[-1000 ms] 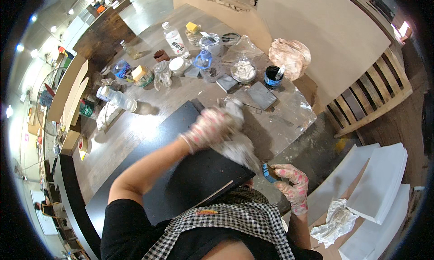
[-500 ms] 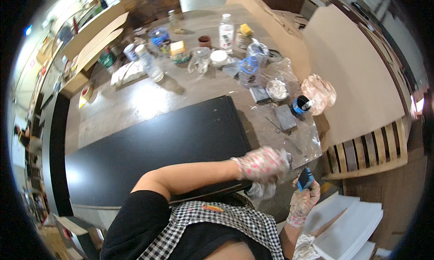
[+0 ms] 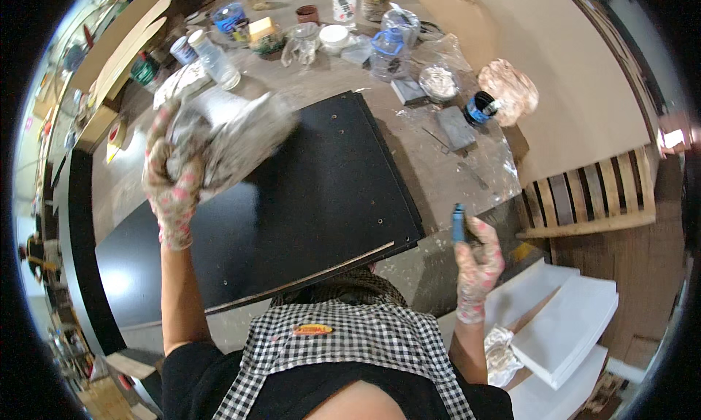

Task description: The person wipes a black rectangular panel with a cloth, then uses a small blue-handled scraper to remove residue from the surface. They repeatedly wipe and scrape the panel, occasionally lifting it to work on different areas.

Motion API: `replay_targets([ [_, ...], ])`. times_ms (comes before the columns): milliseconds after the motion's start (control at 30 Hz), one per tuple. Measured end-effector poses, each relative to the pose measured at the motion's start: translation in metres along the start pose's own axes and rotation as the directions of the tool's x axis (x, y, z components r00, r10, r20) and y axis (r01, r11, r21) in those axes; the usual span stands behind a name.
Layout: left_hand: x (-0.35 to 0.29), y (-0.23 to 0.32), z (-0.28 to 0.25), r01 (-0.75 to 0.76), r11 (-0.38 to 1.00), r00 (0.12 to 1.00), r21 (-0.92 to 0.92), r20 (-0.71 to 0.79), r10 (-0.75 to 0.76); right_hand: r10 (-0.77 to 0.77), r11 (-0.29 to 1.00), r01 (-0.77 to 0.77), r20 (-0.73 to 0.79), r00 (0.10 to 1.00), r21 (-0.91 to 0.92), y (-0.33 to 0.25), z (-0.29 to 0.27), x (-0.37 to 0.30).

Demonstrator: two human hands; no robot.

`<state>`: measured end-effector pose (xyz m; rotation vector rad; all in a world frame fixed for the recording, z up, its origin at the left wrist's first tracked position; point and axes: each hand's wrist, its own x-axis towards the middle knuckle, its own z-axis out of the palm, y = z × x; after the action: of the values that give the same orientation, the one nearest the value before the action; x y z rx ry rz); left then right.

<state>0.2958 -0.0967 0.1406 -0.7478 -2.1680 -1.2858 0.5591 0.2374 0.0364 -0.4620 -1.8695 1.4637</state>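
Observation:
My left hand (image 3: 174, 179), in a white glove with pink spots, is raised over the left part of a black panel (image 3: 314, 193). Its fingers are closed on a greyish cloth (image 3: 244, 142), smeared by motion. To the right of the panel, my right hand (image 3: 478, 263), gloved alike, grips a small blue-and-black block (image 3: 458, 223) that stands up from its fingers. The panel lies flat on a brown table (image 3: 467, 179), with another board edge showing under it. A few small holes or dots mark its surface.
Grey blocks (image 3: 456, 128) and a dark blue-banded jar (image 3: 480, 107) stand at the table's right. Clear bottles (image 3: 215, 60), a blue-handled jug (image 3: 388, 55) and yellow sponges (image 3: 263, 30) crowd the far side. A slatted wooden rack (image 3: 588, 193) and white boards (image 3: 566, 329) are to the right.
My left arm has swung from the right, across the panel, to the far left with the cloth. My right hand has risen slightly, and the block has turned edge-on.

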Motion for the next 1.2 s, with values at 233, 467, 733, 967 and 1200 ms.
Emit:
replay_targets([
  [233,-0.05,-0.082,-0.02,0.251,0.963,0.914,0.095,0.305,-0.268,-0.148,0.891,0.094,-0.087,0.985,-0.444,-0.019,0.049,-0.055],
  [467,-0.053,-0.111,-0.025,-0.301,0.947,0.82,0.112,0.537,0.197,-0.191,0.787,-0.004,-0.249,0.949,-0.617,-0.019,0.076,-0.081],
  [733,-0.062,-0.112,-0.02,-0.074,0.989,0.88,0.127,0.475,0.004,-0.287,0.621,0.132,-0.067,0.956,-0.773,-0.033,0.071,-0.071],
  [967,-0.063,-0.11,-0.019,-0.041,0.994,0.888,0.104,0.46,-0.012,-0.243,0.485,0.263,0.161,0.957,-0.834,-0.059,0.075,-0.061],
  [1200,-0.063,-0.11,-0.019,-0.026,0.993,0.886,0.119,0.463,-0.032,-0.19,0.397,0.255,0.193,0.963,-0.882,-0.072,0.084,-0.061],
])
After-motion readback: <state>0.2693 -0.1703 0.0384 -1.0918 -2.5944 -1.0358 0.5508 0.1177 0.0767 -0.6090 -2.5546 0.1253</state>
